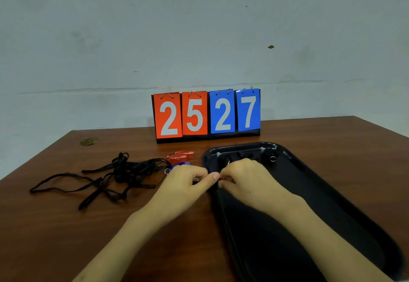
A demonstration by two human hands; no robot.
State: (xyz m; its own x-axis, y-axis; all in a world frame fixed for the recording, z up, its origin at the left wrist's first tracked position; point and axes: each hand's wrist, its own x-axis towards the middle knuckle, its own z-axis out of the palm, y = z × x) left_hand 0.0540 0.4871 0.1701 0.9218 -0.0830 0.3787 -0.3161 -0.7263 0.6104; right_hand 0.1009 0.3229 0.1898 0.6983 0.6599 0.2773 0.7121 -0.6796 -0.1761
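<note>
While astride tray rim (245, 145), hands (183, 184) (247, 179) fingertip-close.

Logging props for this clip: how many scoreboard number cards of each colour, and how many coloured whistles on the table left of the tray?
Orange-red number cards: 2
Blue number cards: 2
Red whistle: 1
Blue whistle: 1
Total: 6
</note>
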